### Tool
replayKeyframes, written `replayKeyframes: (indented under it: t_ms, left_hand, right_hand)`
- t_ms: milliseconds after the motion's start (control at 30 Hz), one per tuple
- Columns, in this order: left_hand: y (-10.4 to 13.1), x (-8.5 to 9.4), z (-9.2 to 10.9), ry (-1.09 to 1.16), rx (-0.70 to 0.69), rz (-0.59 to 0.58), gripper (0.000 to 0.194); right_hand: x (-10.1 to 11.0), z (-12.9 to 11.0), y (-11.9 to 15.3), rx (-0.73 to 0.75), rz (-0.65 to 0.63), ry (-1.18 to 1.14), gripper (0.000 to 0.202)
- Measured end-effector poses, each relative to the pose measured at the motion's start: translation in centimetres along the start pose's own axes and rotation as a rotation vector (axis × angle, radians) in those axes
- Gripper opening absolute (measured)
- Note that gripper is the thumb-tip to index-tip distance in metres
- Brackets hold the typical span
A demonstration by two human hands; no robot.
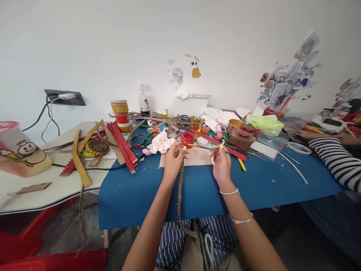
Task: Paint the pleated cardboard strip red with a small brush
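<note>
The left hand (172, 160) pinches the top end of a long corrugated cardboard strip (179, 195), which hangs from the fingers over the near edge of the blue worktop (135, 195) toward the lap. The right hand (221, 163) is closed round a thin brush (208, 148), whose shaft runs toward 9 o'clock, its tip near the left fingers. Both hands hover over a tan board (197, 158) with red flecks of paint on it.

Just beyond the left hand, at 12 o'clock, stands a small red pot (187, 139); what is in it cannot be told. At 10 o'clock from the hands, two paint jars are stacked: a yellow jar (119, 106) on top of an orange jar (123, 121), both full. A clear bottle (143, 99) stands beside them at the wall. At 2 o'clock lies a brown box (240, 140) with a decorated round piece (247, 129) resting on its lid, and behind it a round tin (234, 124) whose contents are hidden. Further toward 2 o'clock lies a green tissue pack (266, 125).

A crumpled pink-white tissue (161, 145) lies just left of the red pot. Red and yellow corrugated strips (122, 146) are spread at 9 o'clock across the white worktop (56, 188). At the far right, another person's striped sleeve (335, 160) rests on the blue worktop.
</note>
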State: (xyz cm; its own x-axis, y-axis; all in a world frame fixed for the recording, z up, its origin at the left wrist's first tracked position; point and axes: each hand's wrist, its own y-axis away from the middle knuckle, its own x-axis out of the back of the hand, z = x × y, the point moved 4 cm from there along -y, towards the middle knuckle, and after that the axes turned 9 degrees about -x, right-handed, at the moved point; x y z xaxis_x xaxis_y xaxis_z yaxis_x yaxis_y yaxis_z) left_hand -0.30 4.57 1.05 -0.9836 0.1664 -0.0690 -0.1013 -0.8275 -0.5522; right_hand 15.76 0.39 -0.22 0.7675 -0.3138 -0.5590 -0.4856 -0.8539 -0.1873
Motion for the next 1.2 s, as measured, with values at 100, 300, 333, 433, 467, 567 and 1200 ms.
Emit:
replayKeyframes:
  t_ms: [100, 300, 333, 433, 467, 567, 1200]
  left_hand:
    - [0.02, 0.02, 0.1, -0.001, 0.018, 0.014, 0.027]
    - [0.06, 0.17, 0.17, -0.019, 0.028, 0.043, 0.025]
    - [0.06, 0.16, 0.14, -0.019, 0.024, 0.038, 0.025]
    - [0.04, 0.09, 0.03, -0.011, 0.015, 0.024, 0.025]
    - [0.04, 0.07, 0.0, -0.009, 0.015, 0.022, 0.025]
    - [0.05, 0.07, 0.02, -0.009, 0.018, 0.026, 0.024]
    - [0.01, 0.16, -0.12, 0.002, 0.015, 0.044, 0.025]
  right_hand:
    - [0.11, 0.09, -0.03, 0.001, 0.02, 0.011, 0.024]
    - [0.2, 0.1, -0.1, 0.003, 0.027, -0.019, 0.02]
    - [0.17, 0.08, -0.08, 0.001, 0.023, -0.023, 0.02]
    - [0.0, 0.01, 0.0, -0.005, 0.006, -0.025, 0.019]
    - [-0.05, -0.01, 0.02, -0.004, 0.002, -0.022, 0.019]
    - [-0.15, 0.01, 0.07, -0.009, -0.003, -0.003, 0.02]
    - [-0.03, 0.2, -0.09, -0.009, -0.028, -0.015, 0.017]
